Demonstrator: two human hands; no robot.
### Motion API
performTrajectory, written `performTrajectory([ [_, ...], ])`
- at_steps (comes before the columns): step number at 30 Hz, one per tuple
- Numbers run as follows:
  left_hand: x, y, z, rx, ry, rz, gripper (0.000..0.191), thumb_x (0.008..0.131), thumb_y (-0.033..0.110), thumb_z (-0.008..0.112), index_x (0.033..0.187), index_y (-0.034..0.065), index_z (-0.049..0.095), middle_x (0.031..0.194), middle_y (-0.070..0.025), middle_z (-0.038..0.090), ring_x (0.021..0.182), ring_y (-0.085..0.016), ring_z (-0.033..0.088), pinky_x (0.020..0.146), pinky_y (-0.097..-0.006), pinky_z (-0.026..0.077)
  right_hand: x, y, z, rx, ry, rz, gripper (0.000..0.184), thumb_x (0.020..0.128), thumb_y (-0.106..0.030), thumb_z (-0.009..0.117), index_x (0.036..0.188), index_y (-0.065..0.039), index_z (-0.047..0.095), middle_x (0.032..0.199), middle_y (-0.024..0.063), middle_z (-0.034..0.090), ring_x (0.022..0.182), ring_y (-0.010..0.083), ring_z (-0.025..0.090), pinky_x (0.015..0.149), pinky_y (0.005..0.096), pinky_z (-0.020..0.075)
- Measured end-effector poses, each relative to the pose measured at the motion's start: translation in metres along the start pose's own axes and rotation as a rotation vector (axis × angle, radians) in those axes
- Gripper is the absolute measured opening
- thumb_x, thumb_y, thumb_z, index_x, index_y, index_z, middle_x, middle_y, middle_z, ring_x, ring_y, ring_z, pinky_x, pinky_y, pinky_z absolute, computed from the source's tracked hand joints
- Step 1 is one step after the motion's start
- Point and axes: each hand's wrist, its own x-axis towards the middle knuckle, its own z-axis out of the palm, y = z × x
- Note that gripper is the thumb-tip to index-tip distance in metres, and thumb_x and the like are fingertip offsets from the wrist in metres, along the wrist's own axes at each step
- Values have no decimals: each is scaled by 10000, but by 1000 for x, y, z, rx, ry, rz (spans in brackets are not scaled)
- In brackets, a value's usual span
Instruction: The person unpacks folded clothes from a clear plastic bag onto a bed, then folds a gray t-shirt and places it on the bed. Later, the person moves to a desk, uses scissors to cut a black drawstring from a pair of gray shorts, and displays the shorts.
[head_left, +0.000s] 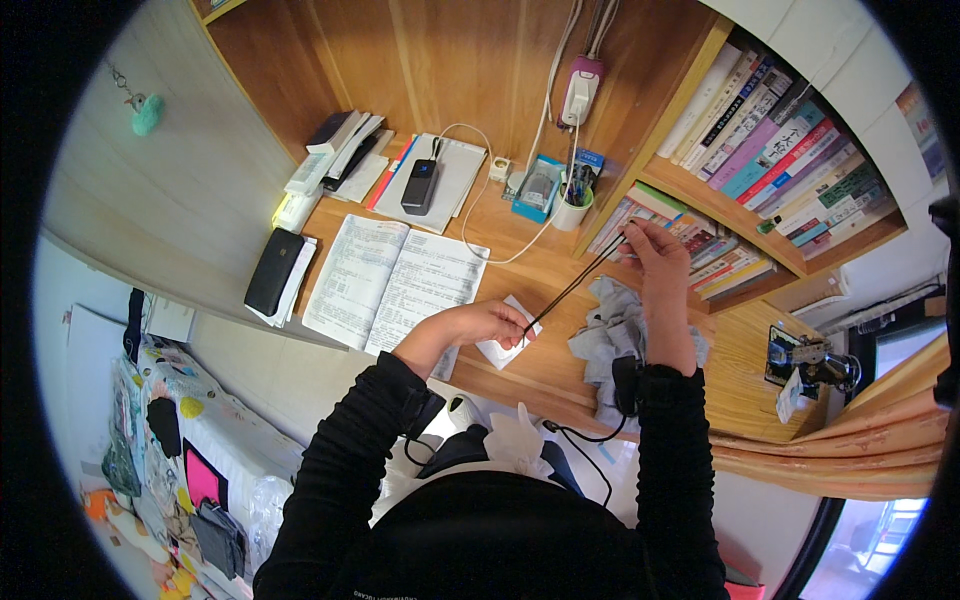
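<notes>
A thin dark cord (576, 283) runs slantwise, apparently doubled, between my two hands above the wooden desk. Its lower end is pinched in the fingers of my left hand (491, 324), over a small white paper (501, 352). My right hand (658, 251) grips the upper end between thumb and fingertips, higher and to the right, in front of the lower bookshelf. Below my right hand and wrist lies a crumpled grey cloth (611, 330). An open book with printed pages (394, 281) lies left of my left hand.
A black power bank (420, 187) rests on papers at the back, near a white cable (512, 261). A pen cup (571, 211) and a blue box (537, 196) stand by the shelf (765, 225). A black wallet (275, 271) lies at the left edge, a sewing machine (814, 364) stands far right.
</notes>
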Motion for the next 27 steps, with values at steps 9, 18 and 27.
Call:
performTrajectory([
  [9,-22,-8,-12,-210,120,16,227,913,208,592,1023,15,639,898,-27,627,783,-93,563,747,-208,462,5,15,-15,95,-8,54,227,856,-91,657,1059,2,622,889,33,653,737,91,616,599,184,498],
  [18,-39,-20,-19,-220,248,15,189,905,207,601,930,35,674,884,-49,673,665,-91,600,654,-221,497,13,49,-32,36,21,88,218,848,-101,665,1039,-3,628,858,28,647,729,94,612,598,193,478],
  [27,-4,-82,-18,-56,494,-190,145,864,172,606,845,40,664,739,-29,618,641,-112,587,614,-231,485,16,199,-34,117,-75,431,224,822,-58,676,1021,33,627,870,84,646,761,154,635,653,237,527],
])
